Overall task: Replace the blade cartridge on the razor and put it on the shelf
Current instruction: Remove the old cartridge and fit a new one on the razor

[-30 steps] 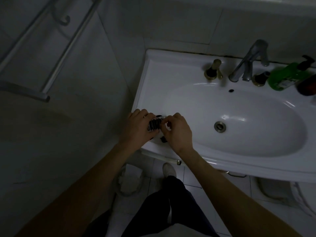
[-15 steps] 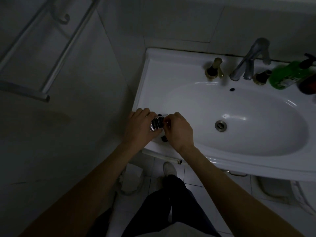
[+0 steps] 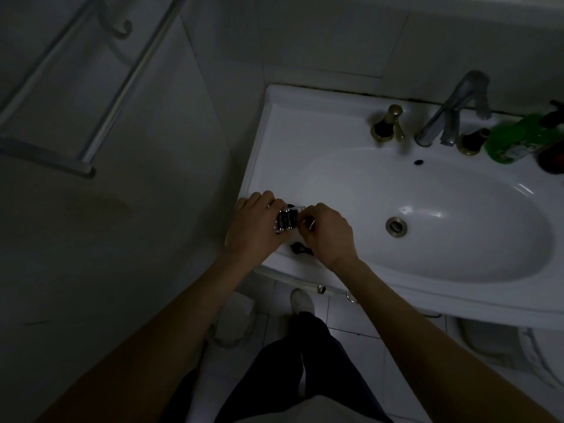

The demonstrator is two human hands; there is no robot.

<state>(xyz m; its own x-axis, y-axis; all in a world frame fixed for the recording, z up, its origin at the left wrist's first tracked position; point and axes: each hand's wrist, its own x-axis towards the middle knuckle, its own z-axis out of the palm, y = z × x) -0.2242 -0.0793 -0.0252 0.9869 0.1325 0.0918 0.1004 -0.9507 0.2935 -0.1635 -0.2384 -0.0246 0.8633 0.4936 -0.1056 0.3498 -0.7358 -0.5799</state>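
Observation:
Over the front left corner of the white sink [image 3: 305, 138], my left hand [image 3: 256, 227] holds a small clear pack of blade cartridges [image 3: 286, 220], its dark ribbed rows facing up. My right hand [image 3: 328, 233] pinches the pack's right edge with fingertips. A dark razor part [image 3: 300, 248] lies on the sink rim just below both hands, partly hidden by them. A metal wall rack with rails [image 3: 88, 83] hangs on the left wall.
A chrome tap [image 3: 448, 111] and two brass knobs stand at the sink's back. A green bottle [image 3: 518, 138] and a dark bottle sit at the back right. Below are tiled floor, my dark trouser leg and a white shoe [image 3: 302, 300].
Both hands stay at the sink corner. The cartridge pack has tilted slightly between the fingers, and the view has shifted a little.

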